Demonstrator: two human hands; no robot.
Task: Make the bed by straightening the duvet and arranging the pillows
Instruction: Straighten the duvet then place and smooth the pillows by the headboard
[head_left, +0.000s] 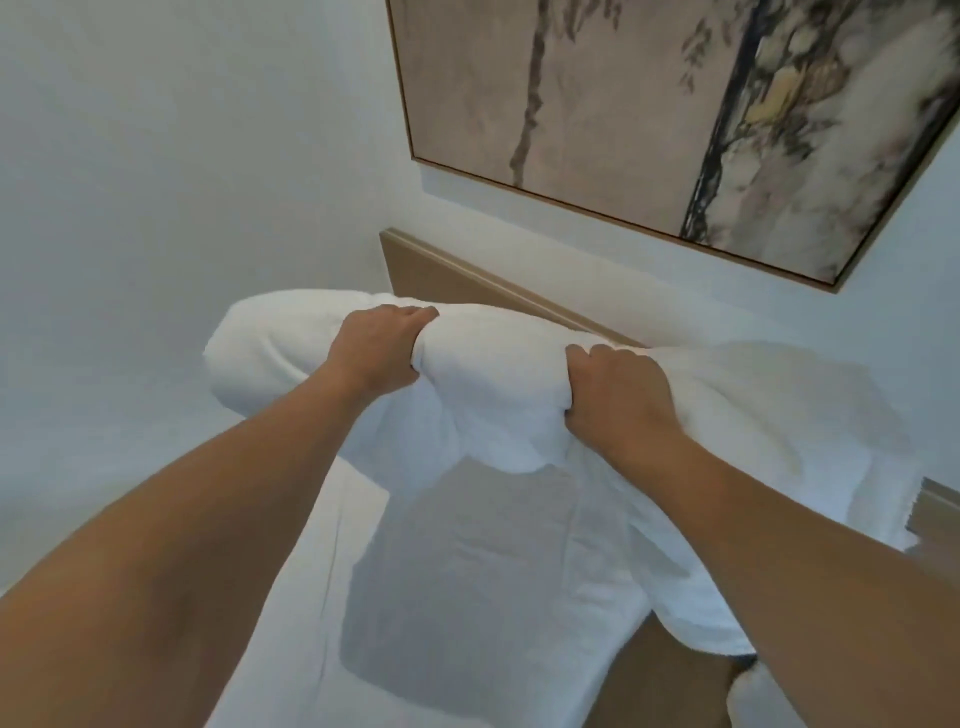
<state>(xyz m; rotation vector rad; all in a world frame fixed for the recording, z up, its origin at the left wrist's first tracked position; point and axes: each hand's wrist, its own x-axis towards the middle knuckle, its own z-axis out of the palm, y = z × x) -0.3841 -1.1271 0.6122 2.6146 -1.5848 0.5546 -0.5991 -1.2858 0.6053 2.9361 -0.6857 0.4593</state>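
Both hands grip a bunched fold of the thick white duvet (493, 395), raised above the white sheeted bed (467, 571) near the tan wooden headboard (441, 270). The left hand (379, 353) and right hand (618, 395) each hold a fistful, well apart, likely to spread and shake it flat.

From my view, both hands, left hand (382, 347) and right hand (621, 392), grip the bunched white duvet (498, 395), which fills the middle and blocks any way straight ahead. At 12 to 1 o'clock the wooden headboard (447, 275) stands just behind the bundle, with the framed picture (649, 104) on the wall above it. At 9 to 10 o'clock I see open room beside the bare wall (156, 156). At 6 o'clock the flat bed sheet (467, 571) lies open below the forearms.
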